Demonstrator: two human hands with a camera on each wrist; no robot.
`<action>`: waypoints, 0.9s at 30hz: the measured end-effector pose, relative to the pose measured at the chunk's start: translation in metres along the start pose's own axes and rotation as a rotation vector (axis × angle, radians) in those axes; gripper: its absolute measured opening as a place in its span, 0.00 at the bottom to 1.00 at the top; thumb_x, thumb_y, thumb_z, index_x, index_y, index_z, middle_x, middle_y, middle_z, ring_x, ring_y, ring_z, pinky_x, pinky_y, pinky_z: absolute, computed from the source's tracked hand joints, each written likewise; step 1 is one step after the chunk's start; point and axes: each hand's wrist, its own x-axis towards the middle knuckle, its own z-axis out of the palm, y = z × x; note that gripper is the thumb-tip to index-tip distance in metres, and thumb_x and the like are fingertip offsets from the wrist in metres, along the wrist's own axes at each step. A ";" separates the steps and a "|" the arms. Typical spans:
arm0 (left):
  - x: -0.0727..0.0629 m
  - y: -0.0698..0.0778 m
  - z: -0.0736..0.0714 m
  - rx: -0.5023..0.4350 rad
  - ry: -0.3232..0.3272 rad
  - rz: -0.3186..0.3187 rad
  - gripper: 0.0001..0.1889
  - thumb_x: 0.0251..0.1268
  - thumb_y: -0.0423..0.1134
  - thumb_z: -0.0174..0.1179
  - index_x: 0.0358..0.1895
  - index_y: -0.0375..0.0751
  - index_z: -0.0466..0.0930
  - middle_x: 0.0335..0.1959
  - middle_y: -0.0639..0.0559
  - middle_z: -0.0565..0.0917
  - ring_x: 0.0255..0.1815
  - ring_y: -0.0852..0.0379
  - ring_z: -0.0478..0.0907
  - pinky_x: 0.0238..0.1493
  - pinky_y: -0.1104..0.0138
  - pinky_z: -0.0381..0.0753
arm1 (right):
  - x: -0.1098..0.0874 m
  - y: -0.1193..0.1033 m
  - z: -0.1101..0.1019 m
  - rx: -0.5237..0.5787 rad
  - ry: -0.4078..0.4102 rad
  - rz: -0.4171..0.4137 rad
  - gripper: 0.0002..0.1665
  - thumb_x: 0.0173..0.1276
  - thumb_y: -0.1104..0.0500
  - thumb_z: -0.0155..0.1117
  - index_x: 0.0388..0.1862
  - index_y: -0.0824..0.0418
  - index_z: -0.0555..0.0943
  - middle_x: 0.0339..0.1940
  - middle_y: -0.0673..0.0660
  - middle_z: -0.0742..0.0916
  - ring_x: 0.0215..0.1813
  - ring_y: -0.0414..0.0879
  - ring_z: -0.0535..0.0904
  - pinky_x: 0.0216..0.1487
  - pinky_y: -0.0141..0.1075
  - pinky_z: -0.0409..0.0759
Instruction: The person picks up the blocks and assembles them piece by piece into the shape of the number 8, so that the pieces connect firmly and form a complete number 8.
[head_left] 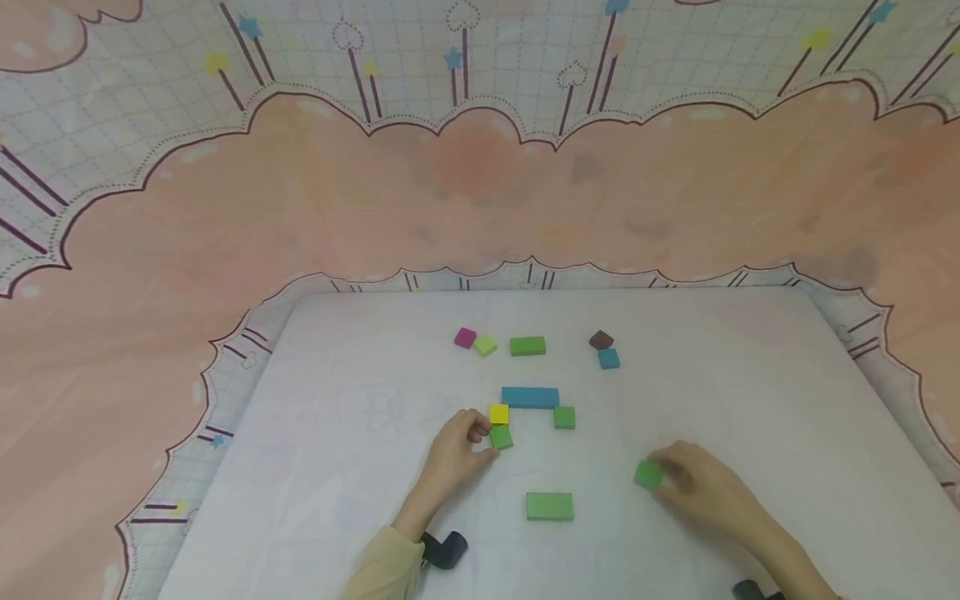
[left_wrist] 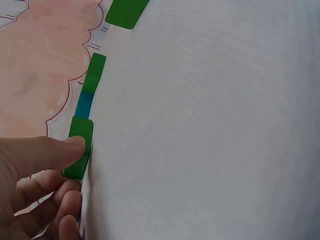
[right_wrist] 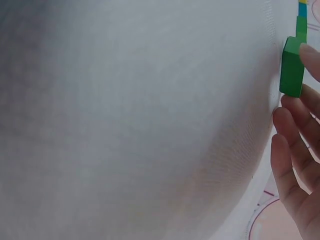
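Note:
My left hand (head_left: 453, 450) pinches a small green block (head_left: 501, 437) between thumb and fingers, just below a yellow block (head_left: 498, 413). In the left wrist view the thumb lies across the face of that green block (left_wrist: 79, 127). Over to the right, my right hand (head_left: 701, 479) pinches another small green block (head_left: 648, 474) at its right side; the right wrist view has this block (right_wrist: 291, 70) between thumb and fingers. A long blue block (head_left: 530, 397) lies above the yellow one, with a third small green block (head_left: 564, 417) under its right end.
Nearer me lies a light green rectangular block (head_left: 550, 507). Farther back on the white tabletop (head_left: 360, 358) are magenta (head_left: 465, 337), lime (head_left: 485, 345), green (head_left: 528, 346), brown (head_left: 601, 340) and blue blocks (head_left: 608, 358). A patterned cloth (head_left: 450, 200) extends past the tabletop's far edge.

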 end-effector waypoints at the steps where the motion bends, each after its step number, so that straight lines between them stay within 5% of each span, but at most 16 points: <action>1: 0.000 0.000 0.000 -0.001 0.001 0.002 0.16 0.50 0.34 0.71 0.41 0.43 0.77 0.37 0.53 0.79 0.37 0.60 0.73 0.40 0.70 0.75 | 0.000 0.000 0.000 -0.001 0.000 0.001 0.22 0.55 0.55 0.71 0.50 0.54 0.80 0.48 0.53 0.85 0.51 0.53 0.80 0.51 0.52 0.80; 27: 0.000 0.000 0.000 -0.007 0.002 0.004 0.16 0.50 0.34 0.71 0.42 0.43 0.77 0.37 0.53 0.79 0.37 0.60 0.73 0.40 0.70 0.75 | 0.003 -0.002 0.000 0.000 0.006 -0.025 0.19 0.55 0.57 0.70 0.47 0.52 0.80 0.42 0.47 0.84 0.47 0.47 0.81 0.47 0.47 0.81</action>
